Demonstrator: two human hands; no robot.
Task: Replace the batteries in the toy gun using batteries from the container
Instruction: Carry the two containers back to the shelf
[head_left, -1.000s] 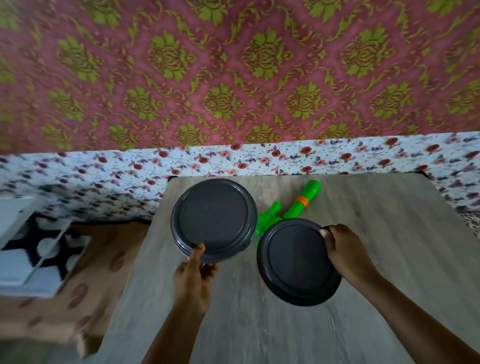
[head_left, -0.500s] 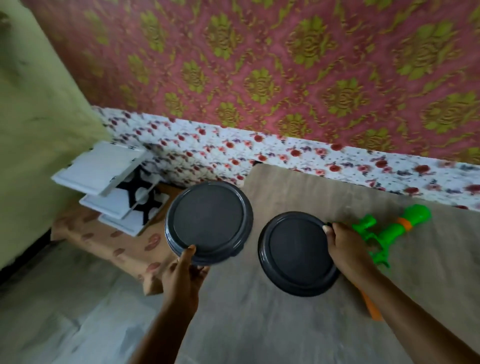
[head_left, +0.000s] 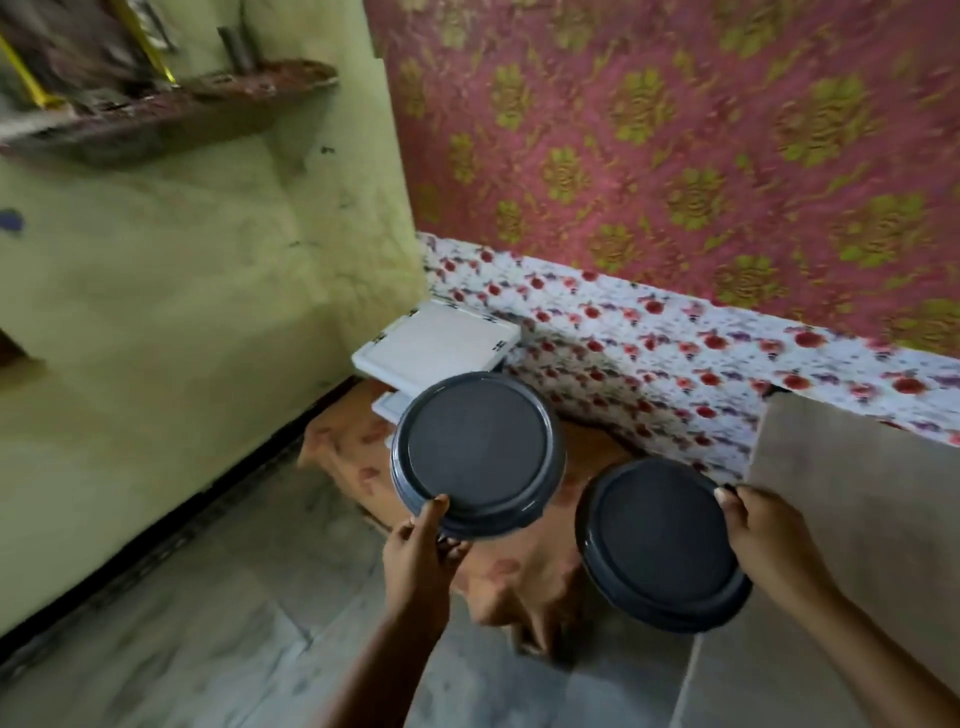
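Left hand (head_left: 415, 540) grips one dark lidded container (head_left: 475, 454) by its rim; right hand (head_left: 763, 540) grips another (head_left: 657, 540), both left of the table (head_left: 857, 493). Best kept level.

Containers (head_left: 475, 452): dark grey – both alike
Wall hanging (head_left: 675, 130): pink, yellow-green floral medallions
Bedsheet (head_left: 649, 353): white, red and purple flowers
Side wall (head_left: 182, 260): pale green
Tabletop (head_left: 857, 493): grey wood grain
Floor (head_left: 182, 623): grey – mottled
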